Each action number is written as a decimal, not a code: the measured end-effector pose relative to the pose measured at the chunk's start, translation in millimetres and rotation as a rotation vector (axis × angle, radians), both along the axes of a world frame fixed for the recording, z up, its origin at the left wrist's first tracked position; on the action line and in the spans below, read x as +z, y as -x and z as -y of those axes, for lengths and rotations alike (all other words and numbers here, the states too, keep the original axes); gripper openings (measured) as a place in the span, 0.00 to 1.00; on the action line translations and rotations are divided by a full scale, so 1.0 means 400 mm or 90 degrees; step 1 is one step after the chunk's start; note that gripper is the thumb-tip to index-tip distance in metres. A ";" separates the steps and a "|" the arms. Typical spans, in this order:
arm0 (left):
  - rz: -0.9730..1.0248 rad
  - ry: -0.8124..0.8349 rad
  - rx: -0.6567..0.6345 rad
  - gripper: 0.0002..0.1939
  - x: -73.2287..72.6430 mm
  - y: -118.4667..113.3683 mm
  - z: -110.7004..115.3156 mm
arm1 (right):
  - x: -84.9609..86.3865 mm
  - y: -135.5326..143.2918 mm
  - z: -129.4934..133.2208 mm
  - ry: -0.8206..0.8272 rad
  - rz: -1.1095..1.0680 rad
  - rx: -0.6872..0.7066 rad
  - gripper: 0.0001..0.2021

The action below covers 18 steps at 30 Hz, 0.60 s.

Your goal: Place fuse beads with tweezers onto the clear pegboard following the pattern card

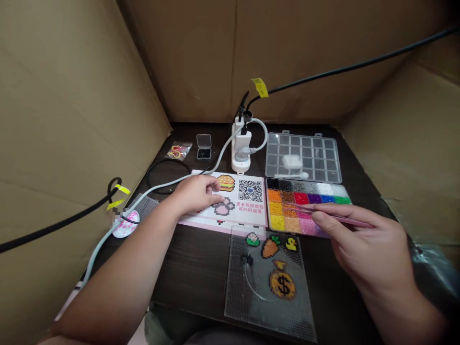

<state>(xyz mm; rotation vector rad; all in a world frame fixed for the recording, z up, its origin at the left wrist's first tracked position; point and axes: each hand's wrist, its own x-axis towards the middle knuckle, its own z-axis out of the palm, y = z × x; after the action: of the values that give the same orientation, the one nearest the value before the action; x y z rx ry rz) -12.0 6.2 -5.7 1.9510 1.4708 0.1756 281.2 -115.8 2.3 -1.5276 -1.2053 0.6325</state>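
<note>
Head view: 2 bare hands are lying over a dark bench (190, 268). The left hand (196, 193) is resting on a printed pattern sheet (251, 218), its fingers curling loosely, thumb and forefinger standing apart and apparently gripping nothing. The right hand (375, 242) is pinching pink tweezers (349, 220) between thumb and fingers. The tips are pointing left over the orange and yellow compartments of a bead box (268, 206) at the bench's right side; whether they are holding any beads (301, 197), I cannot tell. Behind it a clear lid (325, 164) is lying open; nearer the person, a transparent pegboard (247, 306) is carrying bead figures, including a carrot (270, 248), a duck (291, 245) and a money bag (276, 283).

The tweezers are probably feeling light, stiff and springy, with mid-shank offering the surest hold. The beads are looking tiny, light and prone to rolling, so they are calling for a gentle pinch at the rim. The figures may be sitting loose, so knocks would be risking spills.
</note>
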 end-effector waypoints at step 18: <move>-0.105 -0.061 0.003 0.21 0.015 -0.019 0.007 | 0.014 0.031 -0.003 0.015 0.050 0.221 0.02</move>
<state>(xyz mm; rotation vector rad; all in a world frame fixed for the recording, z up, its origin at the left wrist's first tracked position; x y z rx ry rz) -4.5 3.4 0.3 2.0804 1.5977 0.0904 268.7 -114.4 8.0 -1.3831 -1.5446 0.8210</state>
